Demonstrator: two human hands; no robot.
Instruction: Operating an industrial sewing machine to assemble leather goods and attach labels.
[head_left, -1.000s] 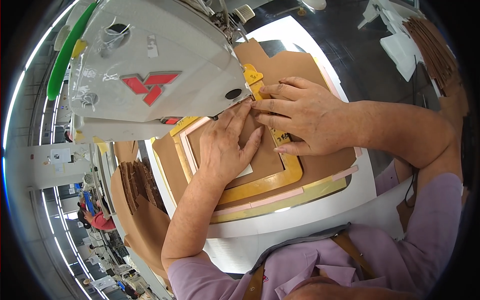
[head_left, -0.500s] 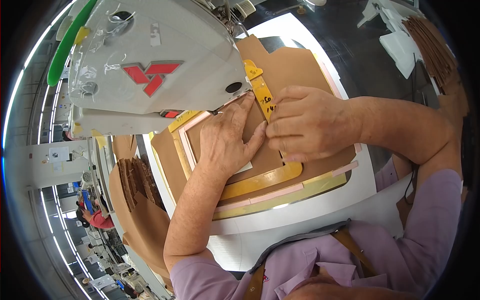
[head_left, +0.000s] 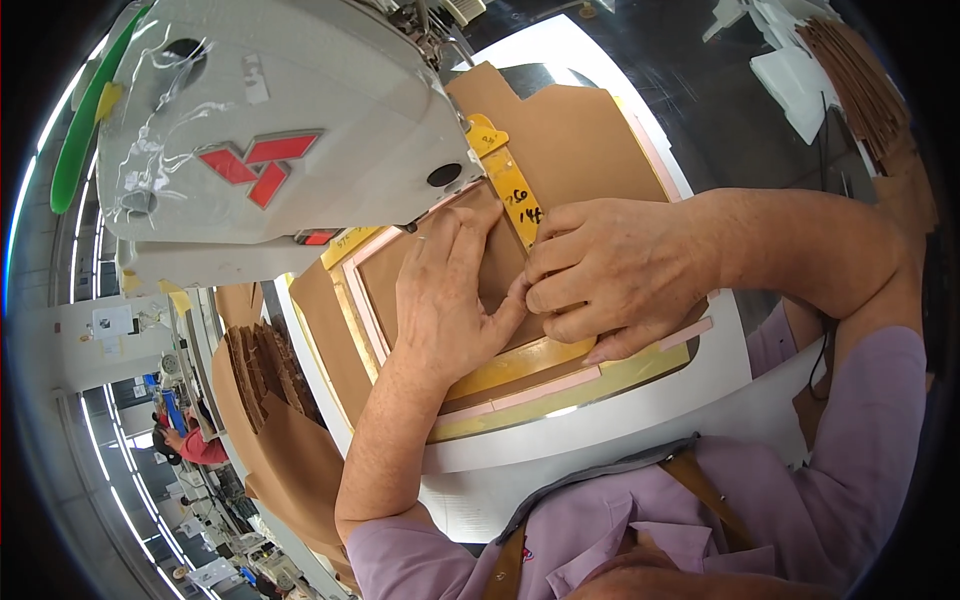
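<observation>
A brown sheet (head_left: 585, 135) lies under a yellow frame (head_left: 517, 195) that carries handwritten marks. Inside the frame is a smaller brown panel (head_left: 500, 268), edged with a pale pink strip (head_left: 362, 305). My left hand (head_left: 440, 290) rests on this panel, fingers apart and slightly bent, thumb reaching toward the frame's right side. There, my right hand (head_left: 615, 275) is closed, its fingers curled and pressed together beside the left thumb. Whatever its fingertips pinch is hidden. A large grey sewing machine head (head_left: 330, 110) with a red emblem overhangs the panel's far edge.
At the left, a stack of brown pieces (head_left: 265, 370) sits beside the work. More brown pieces (head_left: 855, 90) and white scraps (head_left: 795, 90) lie at the far right. A white board (head_left: 600, 420) extends beneath the frame. A person in red (head_left: 205, 447) is in the left background.
My left fingers have drawn back from the panel's far right corner. My right hand has shifted nearer along the frame, its fingertips now beside the left thumb. The whole view has tilted slightly.
</observation>
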